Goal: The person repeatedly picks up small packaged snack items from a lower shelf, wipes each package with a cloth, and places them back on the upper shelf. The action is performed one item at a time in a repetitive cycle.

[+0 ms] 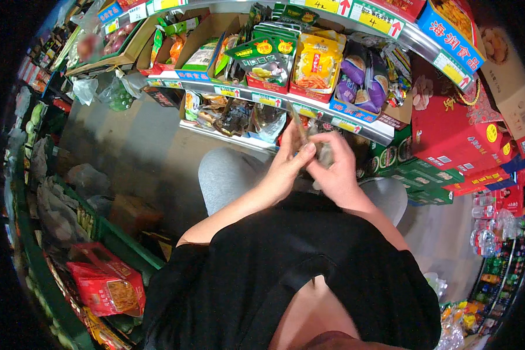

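Observation:
In front of my bent knees, my left hand [288,162] and my right hand [336,168] meet at the edge of the lower shelf. A small plastic packet [325,153] is held between them, blurred and mostly hidden by the fingers, so its contents cannot be told. Just beyond my hands runs a shelf rail with price tags [306,111]. Above it stand open cartons with green snack pouches [267,59], yellow snack pouches [317,61] and purple packets [354,72]. Dark packets [238,114] lie on the lowest shelf, left of my hands.
Red gift boxes [459,131] and green cartons [424,177] are stacked at the right. Red onions [119,39] fill a box at upper left. A green produce bin [122,245] and a red bag [107,280] stand at lower left. Plastic bottles [484,238] stand at the far right.

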Demonstrator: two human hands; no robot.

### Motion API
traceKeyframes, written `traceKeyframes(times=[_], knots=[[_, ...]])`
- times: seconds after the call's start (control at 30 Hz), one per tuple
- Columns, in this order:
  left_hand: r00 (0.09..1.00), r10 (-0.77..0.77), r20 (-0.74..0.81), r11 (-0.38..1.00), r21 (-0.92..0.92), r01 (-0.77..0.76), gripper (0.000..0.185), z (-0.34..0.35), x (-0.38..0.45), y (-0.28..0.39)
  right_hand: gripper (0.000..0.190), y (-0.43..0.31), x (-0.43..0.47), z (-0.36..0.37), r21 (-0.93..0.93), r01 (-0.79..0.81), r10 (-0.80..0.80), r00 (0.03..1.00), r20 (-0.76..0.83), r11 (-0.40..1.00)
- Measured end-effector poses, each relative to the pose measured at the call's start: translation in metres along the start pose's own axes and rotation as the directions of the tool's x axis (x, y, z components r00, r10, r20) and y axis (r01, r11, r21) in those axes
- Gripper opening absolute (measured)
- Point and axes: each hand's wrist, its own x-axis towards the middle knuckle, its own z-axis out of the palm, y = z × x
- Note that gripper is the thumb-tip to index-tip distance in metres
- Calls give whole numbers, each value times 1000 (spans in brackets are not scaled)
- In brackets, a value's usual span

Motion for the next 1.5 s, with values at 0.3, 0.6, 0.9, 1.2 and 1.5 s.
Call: traceKeyframes(times=[0.3, 0.6, 0.9, 1.2, 1.5], knots=[[940, -39, 338, 870, -452, 199, 58, -9, -1, 17, 37, -11, -4, -3, 105, 104, -125, 968, 218, 989], [909, -347, 231, 912, -144, 384, 64, -23, -5, 15, 45, -10, 23, -23, -114, 72, -92, 979, -183, 991], [910, -379, 167, 920, 177, 351, 64, -26, -6, 24, 46, 19, 30, -23, -400, 202, -234, 972, -33, 894], [956, -201, 213, 867, -416, 275, 58, -24, 18, 14, 50, -2, -4, 9, -136, 488, -452, 862, 231, 862], [997, -62, -39, 846, -532, 32, 60, -24, 15, 33, 41, 33, -2, -11, -200, 101, -100, 995, 15, 974]])
